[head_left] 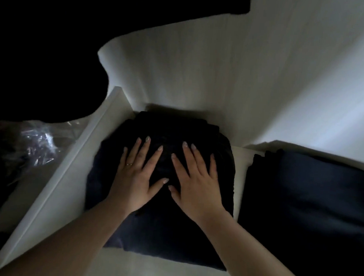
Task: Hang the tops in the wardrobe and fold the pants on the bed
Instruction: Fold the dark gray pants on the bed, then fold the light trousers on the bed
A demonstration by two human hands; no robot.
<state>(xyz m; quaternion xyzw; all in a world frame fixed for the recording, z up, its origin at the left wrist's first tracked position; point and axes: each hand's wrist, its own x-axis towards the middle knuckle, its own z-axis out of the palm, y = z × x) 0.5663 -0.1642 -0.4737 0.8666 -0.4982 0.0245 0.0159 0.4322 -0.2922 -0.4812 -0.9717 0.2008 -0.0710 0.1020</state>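
Light: dim; it came from about two o'clock, brightest on the white panel (339, 94).
Shadows: ten o'clock corner was solid black.
My hands: my left hand (135, 184) and right hand (197, 188) were evenly lit, slightly soft.
Blur: streaked at the right edge.
Distortion: straight edges bowed outward.

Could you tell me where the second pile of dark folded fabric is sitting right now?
In the head view, the second dark pile lies on the right of the white shelf, beside the dark folded garment that the left hand and right hand press flat.
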